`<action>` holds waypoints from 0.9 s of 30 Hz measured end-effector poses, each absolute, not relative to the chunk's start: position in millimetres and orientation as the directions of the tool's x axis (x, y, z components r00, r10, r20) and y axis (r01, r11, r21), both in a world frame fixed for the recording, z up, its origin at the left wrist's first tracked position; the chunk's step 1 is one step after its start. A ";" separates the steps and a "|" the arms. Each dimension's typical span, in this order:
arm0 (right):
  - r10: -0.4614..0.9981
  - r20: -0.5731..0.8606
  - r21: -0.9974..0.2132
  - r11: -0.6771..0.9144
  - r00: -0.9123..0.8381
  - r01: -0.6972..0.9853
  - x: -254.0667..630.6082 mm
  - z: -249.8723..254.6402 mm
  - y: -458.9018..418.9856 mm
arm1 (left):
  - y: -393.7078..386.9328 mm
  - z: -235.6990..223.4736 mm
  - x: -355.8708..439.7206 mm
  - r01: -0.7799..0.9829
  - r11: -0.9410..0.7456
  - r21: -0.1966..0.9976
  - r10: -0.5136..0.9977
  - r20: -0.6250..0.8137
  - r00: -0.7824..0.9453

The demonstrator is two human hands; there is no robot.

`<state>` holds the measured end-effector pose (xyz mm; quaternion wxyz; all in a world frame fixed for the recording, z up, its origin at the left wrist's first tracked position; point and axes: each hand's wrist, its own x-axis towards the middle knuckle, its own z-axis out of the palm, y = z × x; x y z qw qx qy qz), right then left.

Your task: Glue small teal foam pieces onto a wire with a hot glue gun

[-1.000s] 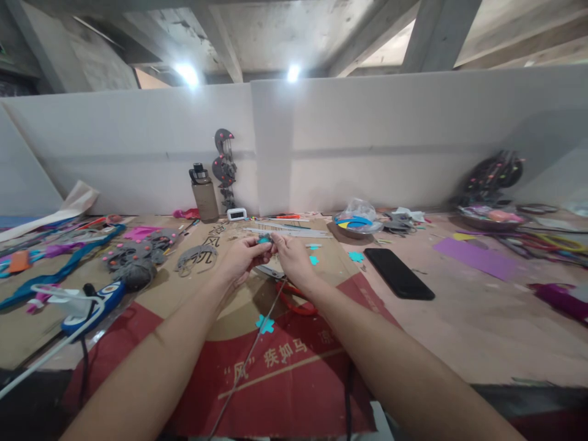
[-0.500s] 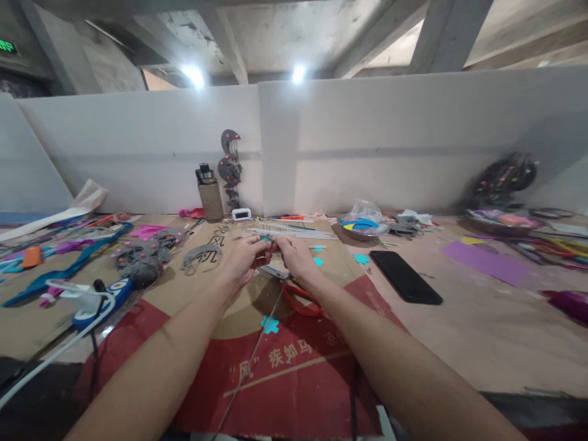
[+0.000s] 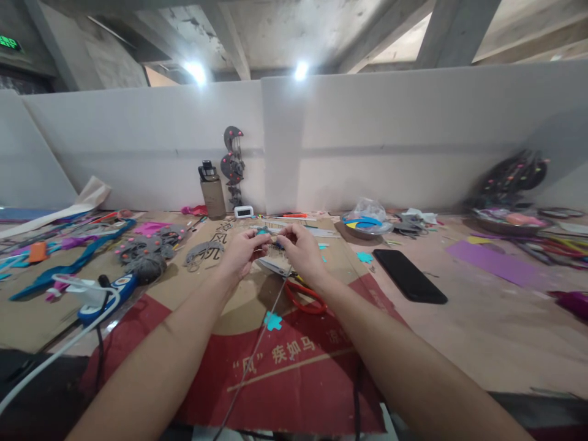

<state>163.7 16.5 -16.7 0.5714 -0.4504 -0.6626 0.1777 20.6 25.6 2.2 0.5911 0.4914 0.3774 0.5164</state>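
Small teal piece [image 3: 262,231] pinched in the left hand's [image 3: 244,250] grip.
It lies just left of the right hand [image 3: 299,248], whose grip cannot be clearly told.

Bare left hand [image 3: 243,252], bare right hand [image 3: 303,252], bare left forearm [image 3: 172,337], bare right forearm [image 3: 390,331], both tapering toward narrow wrists [image 3: 226,278]

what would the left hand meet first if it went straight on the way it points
Probably the right hand, close ahead of the left hand, though their exact depth is hard to judge.
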 end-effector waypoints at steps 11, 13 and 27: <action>0.818 0.575 -0.745 0.525 -0.002 0.411 163.6 -14.6 16.4 | 23.8 -2.1 24.7 -0.153 -0.099 0.983 0.973 0.128 0.190; 0.838 0.546 -0.765 0.505 -0.015 0.398 164.0 -14.5 17.3 | 23.3 -1.6 24.6 -0.148 -0.099 0.984 0.973 0.127 0.194; 0.928 0.368 -0.883 0.371 -0.067 0.289 168.1 -15.5 24.3 | 29.5 -4.2 19.6 -0.087 -0.131 0.988 0.959 0.148 0.241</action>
